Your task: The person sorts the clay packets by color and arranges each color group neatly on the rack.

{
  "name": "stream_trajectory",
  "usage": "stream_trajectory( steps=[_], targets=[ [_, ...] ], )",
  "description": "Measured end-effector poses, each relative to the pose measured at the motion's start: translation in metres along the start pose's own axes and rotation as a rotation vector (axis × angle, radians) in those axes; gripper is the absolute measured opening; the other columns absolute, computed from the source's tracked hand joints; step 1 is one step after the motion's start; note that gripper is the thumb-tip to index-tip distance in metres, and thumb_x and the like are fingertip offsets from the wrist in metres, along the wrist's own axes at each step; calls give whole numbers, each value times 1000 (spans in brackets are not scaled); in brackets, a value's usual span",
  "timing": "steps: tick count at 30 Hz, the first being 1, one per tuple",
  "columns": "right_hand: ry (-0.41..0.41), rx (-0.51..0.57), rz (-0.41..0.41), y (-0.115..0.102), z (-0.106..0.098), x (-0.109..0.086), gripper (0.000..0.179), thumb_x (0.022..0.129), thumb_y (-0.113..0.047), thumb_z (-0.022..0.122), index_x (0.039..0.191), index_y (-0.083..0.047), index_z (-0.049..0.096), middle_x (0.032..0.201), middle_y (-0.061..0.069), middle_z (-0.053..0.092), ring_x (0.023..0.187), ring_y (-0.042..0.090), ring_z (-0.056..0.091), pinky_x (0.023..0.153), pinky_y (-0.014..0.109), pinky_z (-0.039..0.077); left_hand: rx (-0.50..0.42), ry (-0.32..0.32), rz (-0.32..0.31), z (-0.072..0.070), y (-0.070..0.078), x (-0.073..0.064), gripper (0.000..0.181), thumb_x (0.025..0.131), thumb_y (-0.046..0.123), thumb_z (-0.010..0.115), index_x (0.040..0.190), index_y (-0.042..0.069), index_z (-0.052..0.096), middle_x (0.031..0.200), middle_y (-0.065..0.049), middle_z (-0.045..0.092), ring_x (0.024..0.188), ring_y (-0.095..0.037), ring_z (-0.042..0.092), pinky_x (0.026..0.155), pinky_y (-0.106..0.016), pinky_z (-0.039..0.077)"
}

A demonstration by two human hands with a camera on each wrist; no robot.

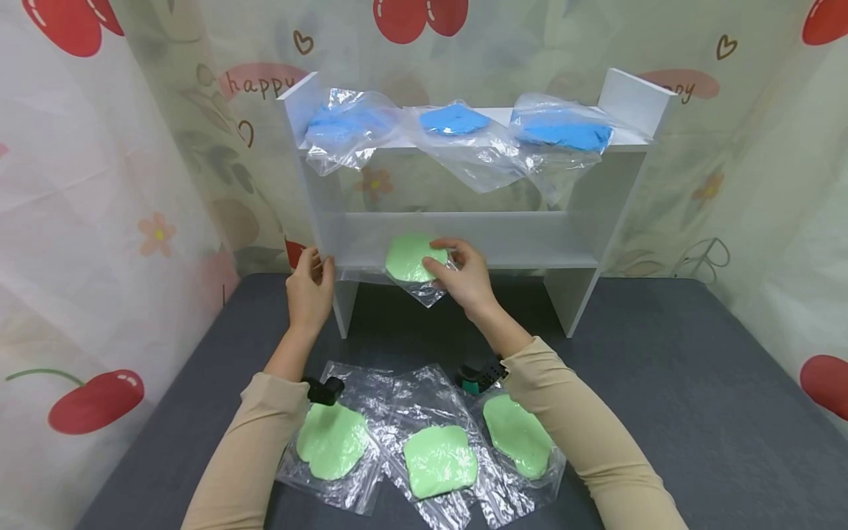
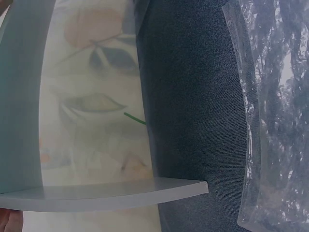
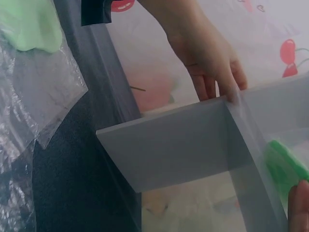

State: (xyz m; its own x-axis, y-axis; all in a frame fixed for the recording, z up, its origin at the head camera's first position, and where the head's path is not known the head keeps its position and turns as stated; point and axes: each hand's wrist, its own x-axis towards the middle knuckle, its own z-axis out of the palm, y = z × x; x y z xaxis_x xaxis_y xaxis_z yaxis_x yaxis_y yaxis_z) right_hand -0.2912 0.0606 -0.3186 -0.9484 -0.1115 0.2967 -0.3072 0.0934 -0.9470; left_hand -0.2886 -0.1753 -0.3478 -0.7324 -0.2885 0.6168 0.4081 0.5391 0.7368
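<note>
My right hand (image 1: 467,276) pinches a clear plastic bag with a flat lump of green, dough-like stuff (image 1: 407,258) at the front of the white shelf's middle board (image 1: 517,250). The bag's corner hangs over the board's front edge. Clear film stretches left from the lump along that edge. At the shelf's left side panel (image 3: 169,145), my left hand (image 1: 310,291) curls its fingers round the front edge at board height. In the right wrist view, the left hand (image 3: 212,63) has fingers outside the panel and a fingertip at the front corner.
Three clear bags with blue lumps (image 1: 456,119) lie along the top board, their loose ends drooping over its front. On the dark table (image 1: 695,383), overlapping bags with green lumps (image 1: 440,460) lie under my forearms. Printed cloth (image 1: 762,147) hangs behind and at both sides.
</note>
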Motion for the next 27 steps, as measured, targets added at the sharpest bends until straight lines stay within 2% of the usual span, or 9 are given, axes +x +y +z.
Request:
stream_trajectory(
  steps=[5,7,10,16,17,20,22,24,27],
  targets=[
    [14,-35,1,-2,7,4,35,88,-15,63,121,-4,58,112,15,54,76,11,57,63,21,55,-4,-1,-3,0,0,0,26,94,11,53,115,-4,57,111,-29,64,102,-38,65,84,-47,54],
    [1,-54,8,-4,8,4,36,90,-16,60,124,-5,57,121,14,52,81,15,59,66,22,56,-6,-1,-4,0,0,0,26,94,11,54,115,-4,57,111,-28,64,102,-38,65,83,-47,54],
    [-37,-74,30,-8,10,2,38,93,-17,55,129,-7,54,131,14,49,87,23,62,73,25,57,-7,-3,-8,0,-1,0,27,94,11,54,116,-3,57,112,-28,64,102,-37,65,84,-47,54],
    [-141,-64,47,-14,14,0,43,96,-12,43,139,-9,45,125,19,49,99,29,61,78,35,58,2,-18,-21,-1,-1,0,27,95,14,53,116,-1,57,113,-27,64,103,-36,65,85,-46,54],
    [-155,-63,46,-14,15,0,44,95,-10,42,139,-8,43,121,22,49,97,27,61,78,35,58,2,-20,-22,-1,-1,0,27,95,15,53,116,-1,57,113,-27,64,103,-36,65,86,-46,54],
    [-180,-68,41,-14,17,2,47,94,-7,41,140,-8,42,135,17,47,88,20,62,76,33,58,3,-22,-20,-1,-1,-1,28,95,16,53,116,-1,58,113,-27,64,103,-36,65,86,-46,54],
    [-197,-68,38,-14,19,3,47,93,-6,42,141,-8,41,138,18,46,82,14,64,75,30,58,5,-24,-19,-1,-1,-1,27,95,16,53,116,-1,57,113,-27,64,104,-36,65,86,-46,54],
    [-208,-59,33,-13,21,4,47,93,-5,45,140,-6,41,135,19,48,76,9,65,75,28,58,8,-24,-18,-1,-1,-1,27,95,15,53,116,-1,58,113,-27,64,104,-36,65,86,-46,54],
    [-206,-40,28,-13,26,6,46,92,-4,50,138,-4,44,110,19,55,70,3,64,75,27,58,12,-23,-18,-1,-1,-1,27,95,15,53,116,-1,57,113,-27,64,104,-36,65,86,-46,54]
  ],
)
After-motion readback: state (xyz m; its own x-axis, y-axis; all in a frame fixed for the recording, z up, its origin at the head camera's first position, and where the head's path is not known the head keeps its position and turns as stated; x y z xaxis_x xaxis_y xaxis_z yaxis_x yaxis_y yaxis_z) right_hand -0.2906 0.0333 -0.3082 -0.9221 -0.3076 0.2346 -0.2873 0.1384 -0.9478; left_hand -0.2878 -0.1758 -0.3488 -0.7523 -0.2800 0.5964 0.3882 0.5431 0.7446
